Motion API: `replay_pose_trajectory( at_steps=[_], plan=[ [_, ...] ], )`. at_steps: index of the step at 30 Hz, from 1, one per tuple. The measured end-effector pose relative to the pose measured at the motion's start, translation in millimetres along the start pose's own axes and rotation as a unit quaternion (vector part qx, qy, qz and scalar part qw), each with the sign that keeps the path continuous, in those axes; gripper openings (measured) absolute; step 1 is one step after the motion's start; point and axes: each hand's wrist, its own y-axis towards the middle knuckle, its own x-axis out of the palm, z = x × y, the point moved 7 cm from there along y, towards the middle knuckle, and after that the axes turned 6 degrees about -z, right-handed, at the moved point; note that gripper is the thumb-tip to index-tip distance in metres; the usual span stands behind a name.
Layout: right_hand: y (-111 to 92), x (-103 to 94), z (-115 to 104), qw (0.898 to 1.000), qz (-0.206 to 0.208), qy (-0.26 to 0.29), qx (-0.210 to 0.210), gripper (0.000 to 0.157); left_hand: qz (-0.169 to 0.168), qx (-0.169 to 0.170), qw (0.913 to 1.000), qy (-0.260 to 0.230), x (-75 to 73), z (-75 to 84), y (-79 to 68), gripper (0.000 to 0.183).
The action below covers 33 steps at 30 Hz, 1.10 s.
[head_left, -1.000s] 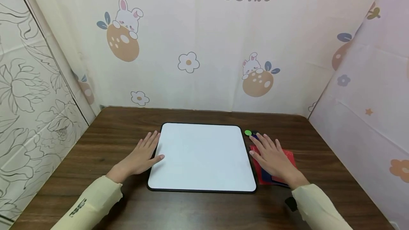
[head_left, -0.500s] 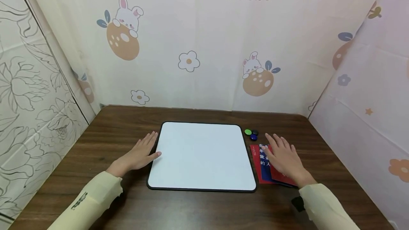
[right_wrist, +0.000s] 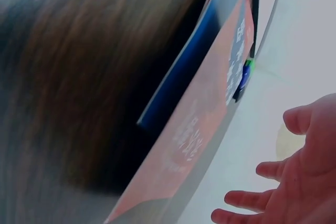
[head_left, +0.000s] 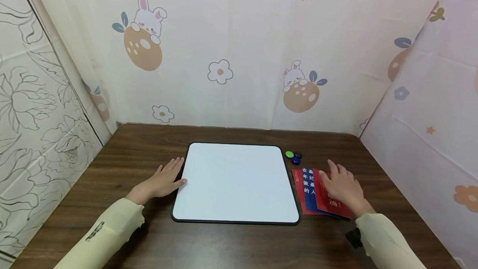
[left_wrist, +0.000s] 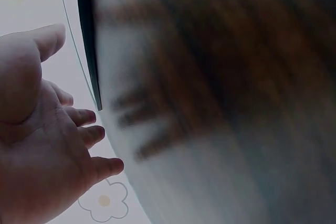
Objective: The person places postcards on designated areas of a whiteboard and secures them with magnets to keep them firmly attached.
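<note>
A whiteboard (head_left: 235, 182) with a black frame lies flat on the table. At its left edge is my left hand (head_left: 159, 181), fingers extended and thumb reaching over the frame; it holds nothing. My right hand (head_left: 343, 186) is over the right part of the cards, fingers spread and loosely bent. In the right wrist view a gap separates that hand from the cards. The cards overlap: a red card (head_left: 298, 184) on the left, a blue card (head_left: 309, 196) with white characters, and another red card (head_left: 326, 206) on top, partly hidden by the hand.
Beyond the cards sit three small round discs: a green disc (head_left: 289, 154), a black disc (head_left: 297, 154) and a blue disc (head_left: 296, 160). The brown wooden table (head_left: 224, 244) ends at a patterned curtain (head_left: 246, 45) behind, with more fabric at both sides.
My right hand has moved to the right and a little nearer, uncovering the discs and the left part of the cards. My left hand has shifted slightly left.
</note>
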Motion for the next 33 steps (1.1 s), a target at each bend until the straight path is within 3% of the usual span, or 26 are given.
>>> replay_pose_trajectory(
  at_steps=[14, 18, 24, 33],
  plan=[
    [1, -3.9, 26, 0.998, -0.036, 0.013, 0.043, 0.074, -0.018, 0.002, 0.9998, 0.0, -0.5, 0.1, -0.5, 0.065],
    [3, -1.7, 36, 0.996, -0.062, 0.019, 0.058, 0.074, -0.022, 0.004, 0.9997, 0.001, 0.0, -0.5, 1.1, 0.064],
    [4, 1.7, 44, 0.993, -0.1, 0.033, 0.048, 0.073, -0.033, 0.002, 0.9995, 0.0, 2.6, -1.8, 5.1, 0.064],
    [6, 4.6, 45, 0.983, -0.125, 0.1, 0.085, 0.075, -0.047, -0.011, 0.9988, 0.006, 4.3, -2.0, 5.4, 0.063]
  ],
)
